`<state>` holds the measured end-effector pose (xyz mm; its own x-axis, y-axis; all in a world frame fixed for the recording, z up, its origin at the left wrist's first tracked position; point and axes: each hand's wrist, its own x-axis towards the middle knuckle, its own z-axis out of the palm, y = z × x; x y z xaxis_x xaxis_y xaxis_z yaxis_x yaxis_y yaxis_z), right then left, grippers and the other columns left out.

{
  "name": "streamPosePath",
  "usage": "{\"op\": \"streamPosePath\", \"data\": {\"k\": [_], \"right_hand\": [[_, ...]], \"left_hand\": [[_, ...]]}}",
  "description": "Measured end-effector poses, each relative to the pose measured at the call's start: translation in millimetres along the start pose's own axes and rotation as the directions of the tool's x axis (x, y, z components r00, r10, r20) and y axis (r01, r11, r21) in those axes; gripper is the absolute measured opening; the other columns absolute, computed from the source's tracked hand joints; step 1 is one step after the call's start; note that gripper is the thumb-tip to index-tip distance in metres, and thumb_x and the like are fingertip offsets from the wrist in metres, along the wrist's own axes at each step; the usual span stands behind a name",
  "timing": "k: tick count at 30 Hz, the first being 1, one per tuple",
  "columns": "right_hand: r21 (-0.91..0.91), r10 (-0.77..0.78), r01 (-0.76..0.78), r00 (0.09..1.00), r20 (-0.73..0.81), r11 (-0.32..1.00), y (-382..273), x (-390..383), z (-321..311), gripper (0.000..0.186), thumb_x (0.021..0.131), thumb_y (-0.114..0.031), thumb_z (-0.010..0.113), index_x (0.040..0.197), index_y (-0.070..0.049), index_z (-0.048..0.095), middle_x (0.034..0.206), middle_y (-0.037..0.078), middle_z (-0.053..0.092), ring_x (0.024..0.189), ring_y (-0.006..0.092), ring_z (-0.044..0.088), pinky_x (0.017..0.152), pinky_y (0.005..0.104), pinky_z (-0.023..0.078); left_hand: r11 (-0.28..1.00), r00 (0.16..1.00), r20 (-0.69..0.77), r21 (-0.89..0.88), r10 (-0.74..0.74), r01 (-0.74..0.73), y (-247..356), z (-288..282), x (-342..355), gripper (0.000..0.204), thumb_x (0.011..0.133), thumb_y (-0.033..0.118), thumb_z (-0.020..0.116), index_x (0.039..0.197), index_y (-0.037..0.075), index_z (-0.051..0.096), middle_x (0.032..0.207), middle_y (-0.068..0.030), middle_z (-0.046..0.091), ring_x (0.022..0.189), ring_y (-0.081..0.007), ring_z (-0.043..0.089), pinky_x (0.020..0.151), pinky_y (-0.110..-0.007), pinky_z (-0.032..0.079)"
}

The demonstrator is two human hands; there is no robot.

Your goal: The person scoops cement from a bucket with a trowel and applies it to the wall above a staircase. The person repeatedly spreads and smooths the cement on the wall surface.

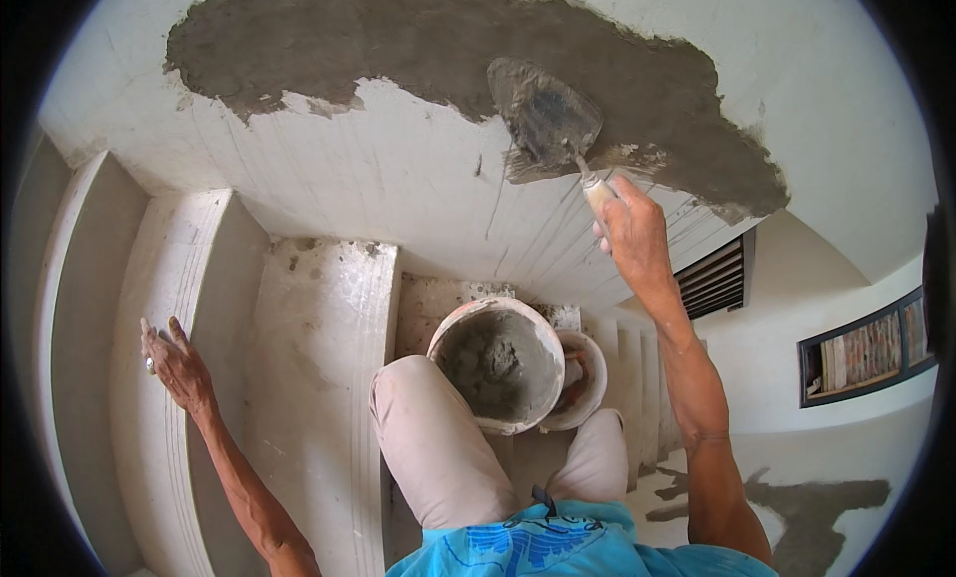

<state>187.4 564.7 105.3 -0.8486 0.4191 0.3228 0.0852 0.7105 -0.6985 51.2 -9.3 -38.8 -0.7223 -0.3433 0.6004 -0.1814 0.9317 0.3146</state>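
Note:
My right hand (634,230) is closed round the pale handle of a masonry trowel (546,114). The trowel's grey, mortar-smeared blade lies against the wall at the lower edge of a wide patch of wet grey mortar (398,34). Far to the left, my left hand (177,366) rests on a stair step, fingers stretched out, a ring on one of them, holding nothing. Between my knees and the wall stands a bucket (498,363) with grey mortar in it. A smaller bucket (588,378) beside it has something reddish inside that I cannot make out.
Pale concrete stairs (309,378) run along the wall (368,169), splashed with mortar near its foot. At right are a dark slatted opening (715,275) and a dark-framed window (866,348). More grey mortar patches (822,507) mark the pale surface at lower right.

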Motion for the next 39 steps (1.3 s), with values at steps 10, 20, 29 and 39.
{"op": "streamPosePath", "data": {"k": [10, 20, 29, 39], "right_hand": [[0.022, 0.055, -0.056, 0.996, 0.074, 0.998, -13, -10, -9, 0.023, 0.093, -0.017, 0.048, 0.082, 0.003, 0.055, 0.059, 0.013, 0.057, 0.052, 0.0215, 0.059, 0.055, 0.0385, 0.047], [-0.133, 0.037, -0.009, 0.976, 0.213, 0.991, 18, -18, -5, 0.024, 0.093, -0.018, 0.050, 0.082, 0.003, 0.055, 0.060, 0.015, 0.057, 0.052, 0.0218, 0.057, 0.054, 0.0389, 0.047], [-0.016, -0.036, 0.037, 0.997, 0.064, 0.999, -29, 9, 2, 0.024, 0.093, -0.018, 0.050, 0.082, 0.003, 0.055, 0.061, 0.017, 0.058, 0.056, 0.0287, 0.059, 0.058, 0.0425, 0.047], [-0.048, 0.026, -0.016, 0.980, 0.199, 0.999, -8, -16, 22, 0.025, 0.093, -0.017, 0.051, 0.081, 0.004, 0.052, 0.062, 0.020, 0.058, 0.056, 0.0326, 0.060, 0.060, 0.0434, 0.048]], "left_hand": [[0.998, 1.000, 0.006, 0.057, 0.005, -0.005, -4, -2, 2, 0.067, 0.106, 0.048, 0.042, 0.146, -0.005, 0.044, 0.144, -0.0260, 0.051, 0.137, -0.0400, 0.044, 0.116, -0.046, 0.033], [1.000, 1.000, -0.011, 0.019, 0.002, -0.002, 5, -1, 0, 0.066, 0.106, 0.048, 0.043, 0.147, -0.005, 0.044, 0.143, -0.0262, 0.052, 0.136, -0.0402, 0.046, 0.114, -0.046, 0.036], [1.000, 1.000, -0.014, 0.026, 0.006, -0.006, 0, 3, 1, 0.065, 0.106, 0.046, 0.045, 0.146, -0.005, 0.044, 0.145, -0.0256, 0.051, 0.137, -0.0389, 0.045, 0.114, -0.045, 0.036], [0.997, 0.999, -0.043, 0.071, 0.007, -0.004, -1, -4, -1, 0.065, 0.106, 0.047, 0.044, 0.145, -0.004, 0.046, 0.146, -0.0229, 0.051, 0.139, -0.0381, 0.043, 0.115, -0.045, 0.035]]}}
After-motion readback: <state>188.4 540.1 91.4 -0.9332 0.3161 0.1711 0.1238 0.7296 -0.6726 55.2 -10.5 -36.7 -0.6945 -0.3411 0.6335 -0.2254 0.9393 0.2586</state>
